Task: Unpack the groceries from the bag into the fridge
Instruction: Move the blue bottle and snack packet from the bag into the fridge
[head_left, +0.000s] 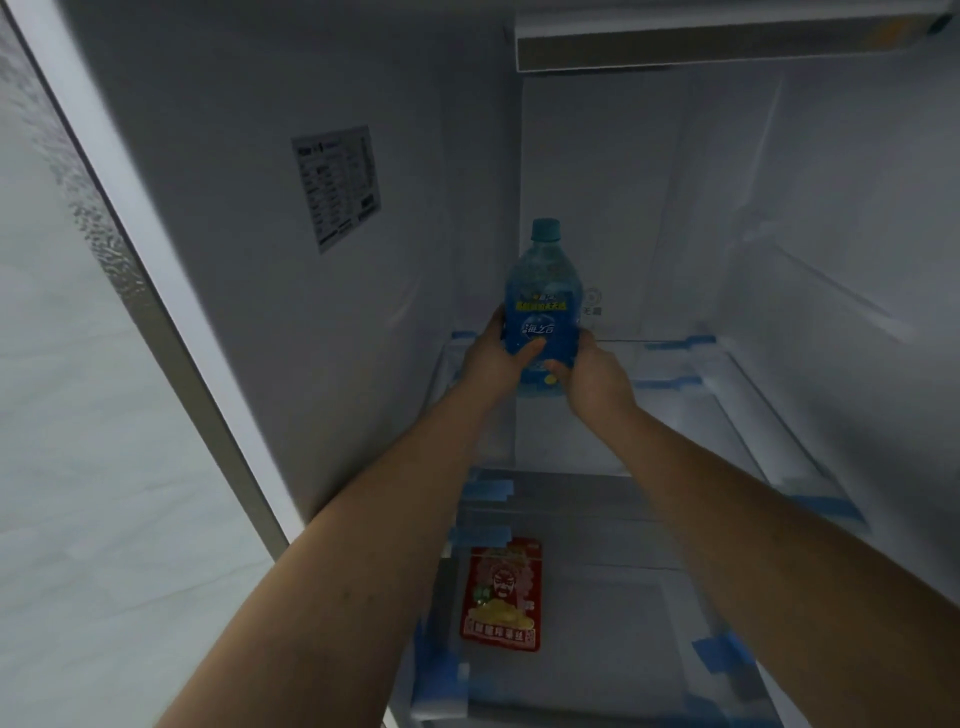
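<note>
A blue drink bottle (543, 291) with a teal cap stands upright at the back left of the fridge's upper glass shelf (727, 415). My left hand (493, 358) wraps its lower left side and my right hand (592, 379) grips its base from the right. Both arms reach deep into the fridge. A red snack packet (501, 597) lies flat on the lower shelf (597, 649), below my arms. The grocery bag is out of view.
The fridge's white left wall (260, 260) carries a printed label (337, 187). Blue tape strips (722, 652) hold the shelf edges. A light housing (727, 41) hangs at the top. The fridge's edge (130, 270) runs down the left.
</note>
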